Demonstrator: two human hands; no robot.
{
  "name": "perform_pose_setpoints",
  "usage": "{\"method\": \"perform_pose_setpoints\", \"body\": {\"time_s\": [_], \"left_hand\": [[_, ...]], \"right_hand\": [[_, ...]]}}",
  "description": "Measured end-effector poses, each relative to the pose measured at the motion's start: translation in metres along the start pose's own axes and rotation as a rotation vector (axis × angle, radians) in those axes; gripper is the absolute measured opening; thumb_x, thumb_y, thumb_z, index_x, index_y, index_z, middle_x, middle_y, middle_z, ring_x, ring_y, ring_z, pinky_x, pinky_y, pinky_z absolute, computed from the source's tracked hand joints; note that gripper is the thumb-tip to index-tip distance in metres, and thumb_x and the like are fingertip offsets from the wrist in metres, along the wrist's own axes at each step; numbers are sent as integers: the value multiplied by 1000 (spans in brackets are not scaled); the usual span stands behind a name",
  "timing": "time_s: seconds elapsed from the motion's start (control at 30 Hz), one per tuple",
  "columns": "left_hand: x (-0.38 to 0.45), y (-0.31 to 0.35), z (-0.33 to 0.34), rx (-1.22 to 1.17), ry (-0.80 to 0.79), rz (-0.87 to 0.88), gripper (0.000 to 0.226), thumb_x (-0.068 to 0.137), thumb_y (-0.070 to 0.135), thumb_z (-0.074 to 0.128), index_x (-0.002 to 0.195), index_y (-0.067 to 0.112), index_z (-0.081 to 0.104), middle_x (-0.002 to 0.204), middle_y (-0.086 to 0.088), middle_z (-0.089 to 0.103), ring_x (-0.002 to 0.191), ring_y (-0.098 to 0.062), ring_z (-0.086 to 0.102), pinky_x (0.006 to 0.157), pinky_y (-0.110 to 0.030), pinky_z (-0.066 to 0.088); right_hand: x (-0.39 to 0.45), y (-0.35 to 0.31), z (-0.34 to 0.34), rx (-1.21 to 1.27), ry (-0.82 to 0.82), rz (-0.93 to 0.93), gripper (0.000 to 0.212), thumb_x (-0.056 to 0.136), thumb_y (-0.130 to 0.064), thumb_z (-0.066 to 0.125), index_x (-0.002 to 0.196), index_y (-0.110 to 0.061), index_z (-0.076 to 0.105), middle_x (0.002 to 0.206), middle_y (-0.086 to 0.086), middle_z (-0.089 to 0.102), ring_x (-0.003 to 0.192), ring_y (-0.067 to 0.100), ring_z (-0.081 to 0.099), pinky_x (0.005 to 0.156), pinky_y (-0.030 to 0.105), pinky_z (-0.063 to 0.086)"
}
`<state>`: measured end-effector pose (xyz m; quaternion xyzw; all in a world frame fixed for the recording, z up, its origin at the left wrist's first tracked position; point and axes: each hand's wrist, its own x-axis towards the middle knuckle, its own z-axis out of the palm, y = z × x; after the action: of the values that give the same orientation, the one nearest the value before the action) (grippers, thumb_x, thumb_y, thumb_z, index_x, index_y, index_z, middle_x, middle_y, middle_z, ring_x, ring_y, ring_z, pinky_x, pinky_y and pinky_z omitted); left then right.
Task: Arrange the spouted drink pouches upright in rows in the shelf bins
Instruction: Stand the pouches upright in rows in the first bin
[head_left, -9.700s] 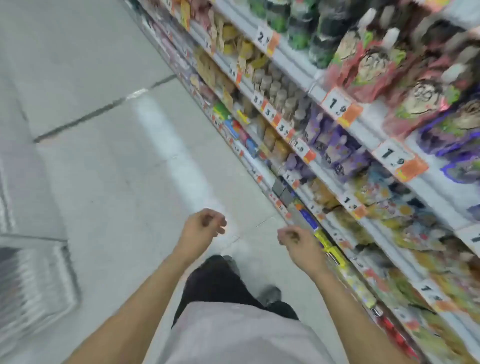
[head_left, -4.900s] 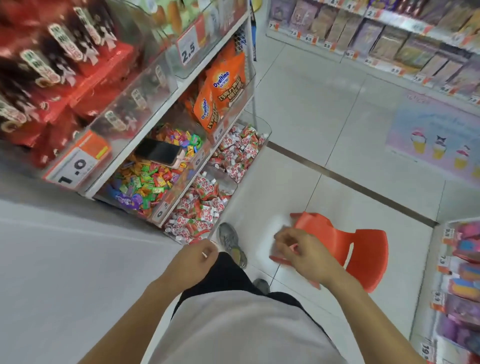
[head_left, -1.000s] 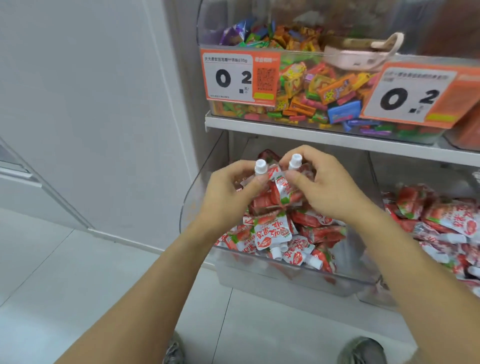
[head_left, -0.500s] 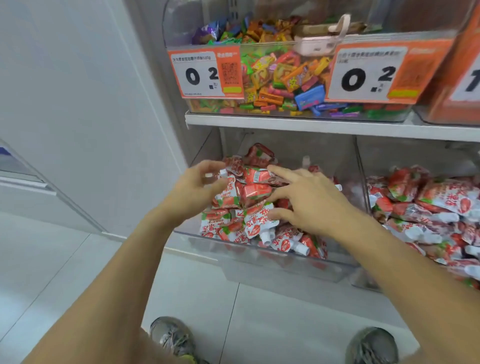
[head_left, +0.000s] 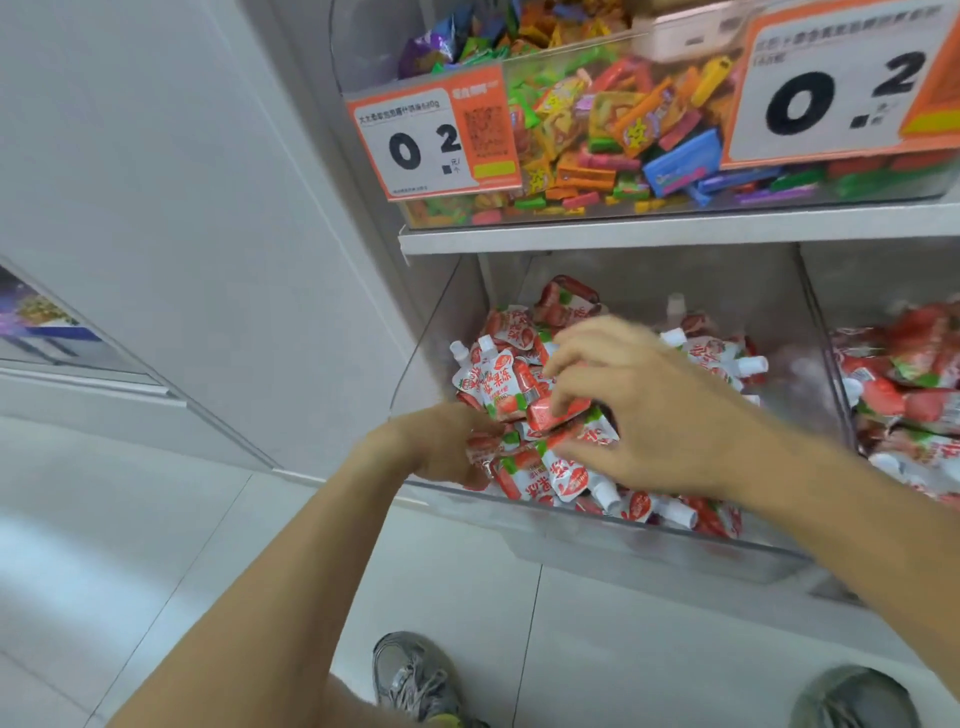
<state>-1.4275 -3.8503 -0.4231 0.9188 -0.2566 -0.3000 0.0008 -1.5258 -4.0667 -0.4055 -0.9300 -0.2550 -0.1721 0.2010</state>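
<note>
White tiled floor (head_left: 130, 545), candy bin (head_left: 649, 208) overhanging pouch bin (head_left: 623, 525), shoes (head_left: 415, 675) below.

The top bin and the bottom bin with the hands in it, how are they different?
The top bin holds small candies in many colours; the bottom bin holds red-and-white pouches with white spouts. The top bin carries price signs; none shows on the bottom one. Both are clear plastic, contents jumbled.

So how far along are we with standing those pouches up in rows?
Barely started. Done: a couple of pouches stand spout-up at the left bin's back left. In hand: the right hand pinches a red pouch; the left hand is in the pile, grip unclear. Left: the rest of this heap, plus the jumbled right bin.
</note>
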Motion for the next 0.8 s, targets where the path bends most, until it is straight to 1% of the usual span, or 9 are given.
{"method": "perform_pose_setpoints", "body": {"time_s": [0.13, 0.23, 0.3, 0.37, 0.43, 0.57, 0.63, 0.73, 0.8], "left_hand": [[7, -2, 11, -14, 136, 97, 75, 70, 33, 83, 135, 26, 47, 123, 6, 55, 115, -14, 51, 95, -26, 40], [12, 2, 17, -41, 199, 49, 75, 63, 33, 89, 126, 18, 50, 105, 2, 63, 99, -19, 59, 79, -23, 41], [12, 5, 17, -9, 231, 40, 55, 59, 39, 90, 102, 22, 61, 91, 7, 63, 90, -20, 61, 73, -23, 44], [2, 9, 10, 62, 275, 28, 43, 55, 46, 89, 74, 30, 53, 71, 15, 52, 70, -15, 54, 58, -23, 38], [-12, 13, 0, 193, 376, -15, 39, 58, 47, 85, 78, 27, 57, 73, 11, 53, 65, -16, 53, 50, -26, 35], [-40, 18, -12, 251, 682, -16, 11, 84, 31, 64, 88, 21, 63, 93, 3, 54, 76, -25, 61, 62, -37, 51], [-45, 16, -13, 218, 776, 34, 7, 91, 19, 54, 87, 18, 60, 93, 1, 56, 75, -27, 60, 62, -40, 52], [-48, 8, -10, 91, 781, 50, 4, 92, 15, 56, 89, 17, 58, 85, 4, 64, 75, -24, 61, 64, -38, 51], [-49, 2, -6, -24, 709, 58, 15, 88, 19, 68, 100, 20, 60, 87, 11, 61, 74, -12, 58, 67, -28, 48]], "right_hand": [[10, -5, 26, -42, -306, 20, 56, 77, -60, 70, 125, -31, 63, 135, -11, 54, 126, 14, 45, 110, 33, 36], [14, 0, 27, -41, -356, 64, 61, 75, -66, 69, 129, -38, 58, 135, -16, 48, 125, 10, 43, 107, 29, 34], [14, 2, 22, -26, -381, 90, 59, 72, -62, 71, 125, -40, 59, 130, -17, 49, 121, 9, 45, 105, 31, 39], [13, 4, 15, 4, -393, 129, 57, 70, -54, 74, 124, -40, 60, 129, -19, 50, 120, 7, 46, 103, 33, 42], [11, 6, 8, 28, -397, 159, 58, 70, -49, 75, 126, -40, 60, 134, -22, 49, 124, 3, 43, 106, 31, 42], [10, 4, 4, 16, -398, 164, 50, 81, -49, 70, 129, -38, 61, 142, -22, 46, 132, 0, 37, 109, 21, 32], [13, -2, 8, 7, -398, 180, 42, 86, -51, 66, 125, -35, 63, 133, -18, 53, 126, 4, 44, 107, 25, 39], [22, -13, 18, 34, -285, 213, 34, 90, -43, 64, 122, -31, 62, 113, -13, 58, 110, 9, 51, 94, 30, 47], [34, -20, 29, 78, -211, 222, 42, 91, -36, 65, 131, -28, 55, 119, -11, 55, 111, 8, 49, 91, 21, 40]]}}
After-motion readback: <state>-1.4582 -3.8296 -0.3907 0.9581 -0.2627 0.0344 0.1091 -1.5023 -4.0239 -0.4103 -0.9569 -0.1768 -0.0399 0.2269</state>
